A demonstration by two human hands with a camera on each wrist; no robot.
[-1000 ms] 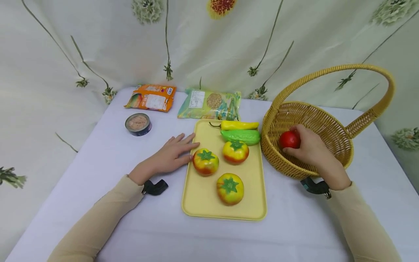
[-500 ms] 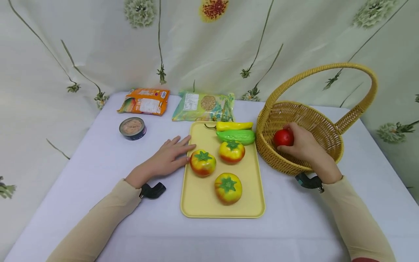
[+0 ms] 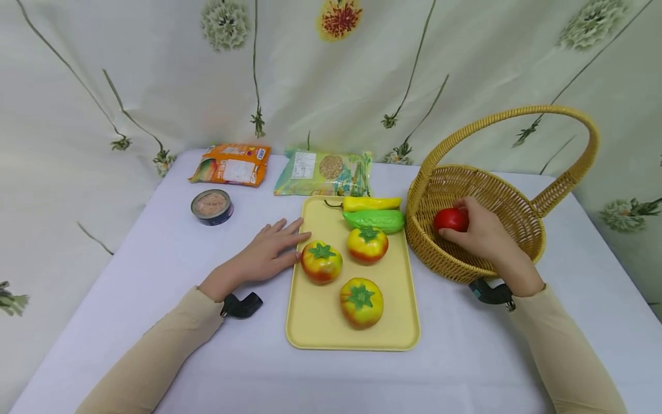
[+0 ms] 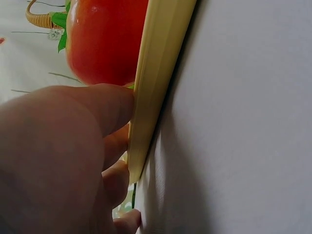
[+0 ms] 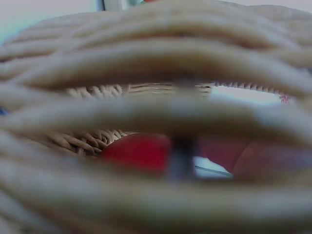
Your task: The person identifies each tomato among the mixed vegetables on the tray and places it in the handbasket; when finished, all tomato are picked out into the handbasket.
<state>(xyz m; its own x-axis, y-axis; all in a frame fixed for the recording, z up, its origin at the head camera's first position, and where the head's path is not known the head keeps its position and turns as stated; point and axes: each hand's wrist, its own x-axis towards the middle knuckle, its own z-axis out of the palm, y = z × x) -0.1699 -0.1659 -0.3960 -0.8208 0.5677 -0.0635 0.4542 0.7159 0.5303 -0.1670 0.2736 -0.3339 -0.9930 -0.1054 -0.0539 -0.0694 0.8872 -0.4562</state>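
My right hand (image 3: 483,231) reaches over the near rim of a wicker basket (image 3: 439,263) and pinches a smooth red round fruit (image 3: 449,220) between thumb and fingers, inside the basket. In the right wrist view, blurred weave covers most of the red fruit (image 5: 139,152). My left hand (image 3: 266,253) lies with fingers spread at the left edge of a yellow tray (image 3: 331,330). Its fingertips touch the tray rim (image 4: 146,102) in the left wrist view. Closest to that hand is one yellow-and-red tomato (image 3: 321,262); two similar tomatoes (image 3: 368,245) share the tray.
A yellow pepper (image 3: 372,204) and a green cucumber-like vegetable (image 3: 374,221) lie along the tray's far end. Behind are an orange snack packet (image 3: 233,165), a green packet (image 3: 324,173) and a round can (image 3: 212,206). The basket's tall handle (image 3: 517,114) arches above its opening.
The whole head view shifts slightly. Both hands keep their places against the tray and basket, and the right hand stays on the red fruit.
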